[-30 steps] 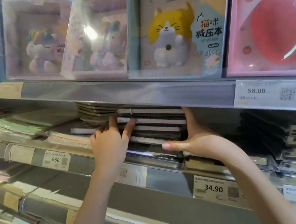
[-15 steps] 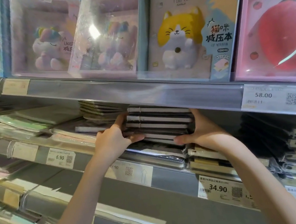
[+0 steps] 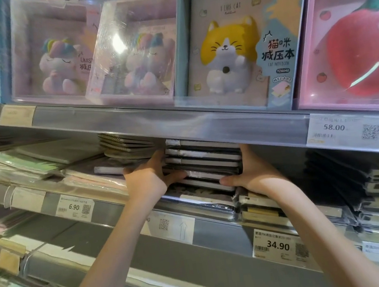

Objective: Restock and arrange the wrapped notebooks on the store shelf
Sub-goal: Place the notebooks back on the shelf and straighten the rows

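Hands (left [image 3: 148, 180], right [image 3: 253, 173]) grip notebook stack [image 3: 203, 159] just under shelf edge [image 3: 205, 126].

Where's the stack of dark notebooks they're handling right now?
Centre of the head view: the dark notebook stack sits under the 58.00 shelf, between left hand and right hand.

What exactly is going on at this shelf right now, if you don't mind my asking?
A person is tidying a stack of dark wrapped notebooks on the second shelf, under the boxed cat notebook. The left hand grips the stack's left side and the right hand its right side, thumbs across the front, squaring it up. The stack sits on a flat wrapped book, above the 34.90 price tag.
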`<state>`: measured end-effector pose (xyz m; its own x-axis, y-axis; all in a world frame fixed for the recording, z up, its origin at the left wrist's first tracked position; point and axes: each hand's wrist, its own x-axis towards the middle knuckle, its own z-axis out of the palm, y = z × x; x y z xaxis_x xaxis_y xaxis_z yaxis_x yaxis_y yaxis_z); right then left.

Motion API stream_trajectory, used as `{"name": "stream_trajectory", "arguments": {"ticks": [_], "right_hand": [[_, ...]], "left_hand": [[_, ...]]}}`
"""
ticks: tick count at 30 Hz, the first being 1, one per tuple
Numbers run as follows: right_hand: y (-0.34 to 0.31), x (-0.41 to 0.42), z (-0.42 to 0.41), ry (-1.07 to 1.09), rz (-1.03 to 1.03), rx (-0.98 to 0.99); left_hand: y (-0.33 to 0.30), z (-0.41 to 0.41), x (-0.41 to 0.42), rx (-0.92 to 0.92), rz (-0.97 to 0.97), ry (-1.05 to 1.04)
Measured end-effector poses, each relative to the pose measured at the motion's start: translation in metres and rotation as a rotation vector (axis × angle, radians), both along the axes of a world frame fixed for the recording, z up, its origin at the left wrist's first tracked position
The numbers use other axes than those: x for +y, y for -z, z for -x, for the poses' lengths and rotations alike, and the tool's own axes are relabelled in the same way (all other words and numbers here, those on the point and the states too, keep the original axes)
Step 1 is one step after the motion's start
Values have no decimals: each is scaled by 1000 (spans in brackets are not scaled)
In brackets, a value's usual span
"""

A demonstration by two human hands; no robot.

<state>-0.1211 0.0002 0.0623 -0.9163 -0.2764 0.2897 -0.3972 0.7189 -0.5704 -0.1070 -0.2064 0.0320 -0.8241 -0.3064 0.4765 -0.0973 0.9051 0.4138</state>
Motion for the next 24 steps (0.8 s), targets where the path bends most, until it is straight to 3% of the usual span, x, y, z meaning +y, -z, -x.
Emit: {"name": "stream_trajectory", "arguments": {"ticks": [7, 17, 24], "right_hand": [[0, 3, -2, -12, 7, 24], [0, 8, -12, -62, 38, 47], [2, 8, -10, -59, 69, 65]], "left_hand": [[-3, -3, 0, 11, -129, 6], [4, -13, 4, 135, -161, 18], [13, -16, -9, 167, -277, 113]]}}
